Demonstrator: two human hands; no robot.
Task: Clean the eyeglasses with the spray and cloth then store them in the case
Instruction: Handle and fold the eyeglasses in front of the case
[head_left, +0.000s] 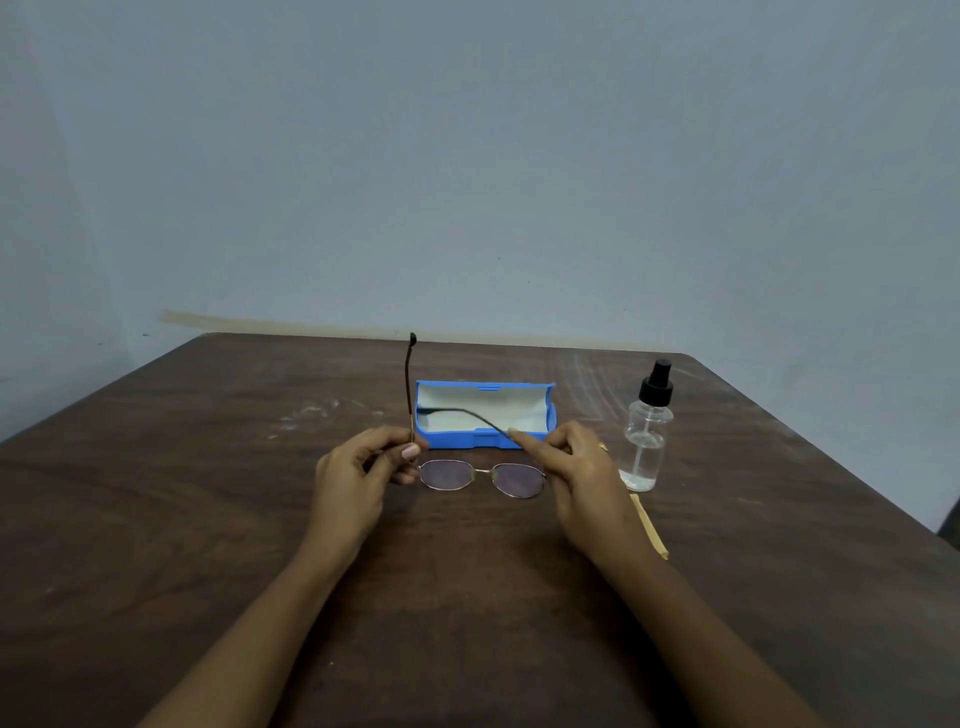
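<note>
Head view, looking down, table (156, 519) near

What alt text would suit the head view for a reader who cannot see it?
A left hand and a right hand hold gold-rimmed eyeglasses over a brown table, one temple upright, the other angled across. Behind lies an open blue case; a spray bottle stands at right.

Eyeglasses (448, 474) hinge hidden (behind right hand (582, 480)).

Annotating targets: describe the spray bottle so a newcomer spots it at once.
On the brown table, look right of the open blue eyeglass case, just past the right hand. The spray bottle stands upright there: the only clear container, black pump top.
</note>
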